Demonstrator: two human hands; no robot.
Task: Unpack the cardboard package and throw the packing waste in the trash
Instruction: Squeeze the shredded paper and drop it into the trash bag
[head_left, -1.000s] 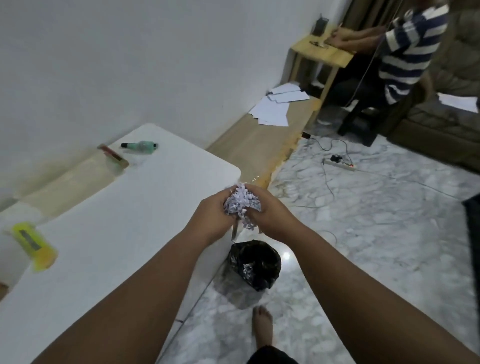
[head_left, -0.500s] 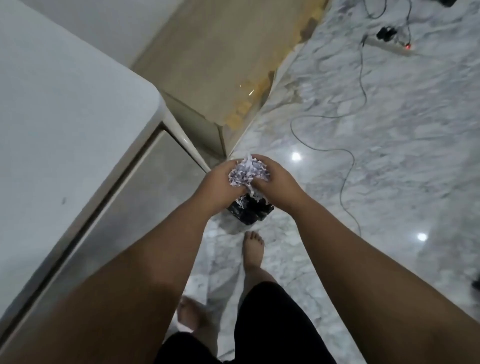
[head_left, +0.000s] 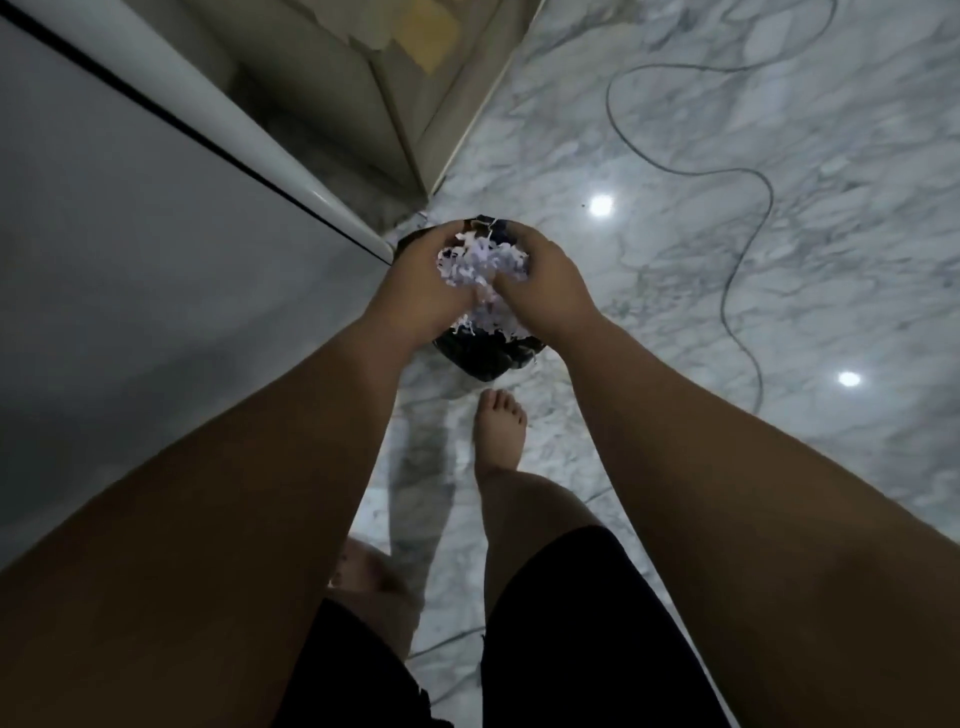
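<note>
A wad of white shredded packing paper (head_left: 483, 270) is cupped between both my hands. My left hand (head_left: 415, 296) presses it from the left and my right hand (head_left: 550, 291) from the right. Some strands hang down below the palms. Directly beneath the hands stands a small trash bin with a black bag (head_left: 483, 353) on the marble floor; my hands cover most of its opening. The cardboard package is out of view.
The white table's edge (head_left: 218, 124) runs diagonally at the left, close to the bin. A wooden platform corner (head_left: 415, 104) lies beyond it. A thin dark cable (head_left: 748, 208) snakes over the marble floor at the right. My bare feet (head_left: 498, 431) stand just behind the bin.
My view has tipped from the table down to the floor. Both hands have carried the shredded paper down and over the black-bagged bin, and the wad looks looser now.
</note>
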